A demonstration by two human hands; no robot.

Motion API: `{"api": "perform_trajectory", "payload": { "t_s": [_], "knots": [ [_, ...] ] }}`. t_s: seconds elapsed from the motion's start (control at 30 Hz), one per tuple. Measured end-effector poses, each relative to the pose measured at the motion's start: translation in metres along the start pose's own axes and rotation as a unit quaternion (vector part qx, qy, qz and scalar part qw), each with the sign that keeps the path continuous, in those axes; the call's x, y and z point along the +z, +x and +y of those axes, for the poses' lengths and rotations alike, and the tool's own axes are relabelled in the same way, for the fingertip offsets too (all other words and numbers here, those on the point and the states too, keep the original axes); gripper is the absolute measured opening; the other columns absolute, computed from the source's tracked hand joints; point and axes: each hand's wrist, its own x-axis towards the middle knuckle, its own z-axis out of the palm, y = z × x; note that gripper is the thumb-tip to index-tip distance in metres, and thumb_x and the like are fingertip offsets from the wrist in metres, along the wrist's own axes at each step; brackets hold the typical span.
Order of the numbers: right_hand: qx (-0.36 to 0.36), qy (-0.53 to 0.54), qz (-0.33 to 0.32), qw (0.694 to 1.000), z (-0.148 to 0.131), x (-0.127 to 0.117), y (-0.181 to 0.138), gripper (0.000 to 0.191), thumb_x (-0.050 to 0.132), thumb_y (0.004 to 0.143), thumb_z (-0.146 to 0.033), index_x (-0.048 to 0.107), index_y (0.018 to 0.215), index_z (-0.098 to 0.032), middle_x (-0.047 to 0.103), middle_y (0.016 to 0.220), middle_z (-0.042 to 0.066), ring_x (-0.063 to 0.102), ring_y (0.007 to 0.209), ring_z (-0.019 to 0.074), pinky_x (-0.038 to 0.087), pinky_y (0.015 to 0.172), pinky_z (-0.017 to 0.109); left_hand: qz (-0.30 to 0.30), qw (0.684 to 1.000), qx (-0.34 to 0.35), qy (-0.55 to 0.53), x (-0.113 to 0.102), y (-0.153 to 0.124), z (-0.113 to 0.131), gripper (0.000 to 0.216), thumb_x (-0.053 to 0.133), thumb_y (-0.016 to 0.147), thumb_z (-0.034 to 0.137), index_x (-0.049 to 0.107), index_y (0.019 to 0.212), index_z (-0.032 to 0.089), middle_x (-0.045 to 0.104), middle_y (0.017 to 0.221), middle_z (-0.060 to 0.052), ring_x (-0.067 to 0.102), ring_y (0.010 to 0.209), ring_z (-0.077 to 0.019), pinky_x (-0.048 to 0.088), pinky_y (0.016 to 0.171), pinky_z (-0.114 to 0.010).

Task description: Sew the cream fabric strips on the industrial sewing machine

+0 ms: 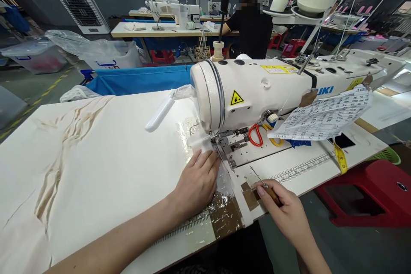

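At the presser foot [221, 140] of the sewing machine [257, 90], the left hand [197, 180] lies flat and open, its fingers pressing a small white piece [201, 143] onto the bench [305, 171] just beside the needle. The right hand [284, 214] is closed around a wooden-handled awl [266, 187], thin point toward the foot. The piece seems to be being lined up; feeding it calls for fingertips kept clear of the needle.

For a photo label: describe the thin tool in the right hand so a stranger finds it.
Find the white sewing machine. In front of it, at the table edge, the right hand pinches a wooden-handled awl. Only it has a thin metal spike.
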Motion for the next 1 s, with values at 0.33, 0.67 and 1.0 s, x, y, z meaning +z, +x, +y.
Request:
{"api": "perform_trajectory", "payload": {
  "t_s": [0.33,0.67,1.0],
  "knots": [
    [0.02,0.02,0.021,0.999,-0.0024,0.0014,-0.0014,0.028,0.057,0.094,-0.045,0.07,0.084,-0.023,0.055,0.057,-0.003,0.048,0.047,0.0143,0.042,0.045,0.024,-0.016,1.0,-0.008,-0.006,-0.001,-0.0017,0.004,0.045,0.034,0.095,0.022,0.053,0.133,0.009,0.058,0.136,-0.017,0.05,0.129,-0.0292,0.034,0.112,-0.05],
    [0.014,0.021,0.008,1.0,0.0048,0.0004,-0.0018,0.023,0.057,0.095,-0.039,0.071,0.09,-0.022,0.071,0.076,0.002,0.061,0.062,0.0174,0.048,0.056,0.024,-0.018,1.0,0.0,-0.004,-0.0031,-0.0023,0.0071,0.044,0.037,0.096,0.025,0.052,0.133,0.006,0.057,0.137,-0.017,0.05,0.13,-0.0293,0.033,0.114,-0.046],
    [0.043,0.035,0.018,0.998,0.0051,0.0007,-0.0035,0.025,0.059,0.093,-0.043,0.072,0.088,-0.023,0.068,0.073,0.001,0.058,0.06,0.0169,0.046,0.054,0.024,-0.03,1.0,-0.002,-0.008,-0.0031,-0.0018,0.0047,0.044,0.038,0.096,0.025,0.051,0.133,0.005,0.056,0.138,-0.017,0.047,0.133,-0.0288,0.031,0.116,-0.045]
  ]
}}
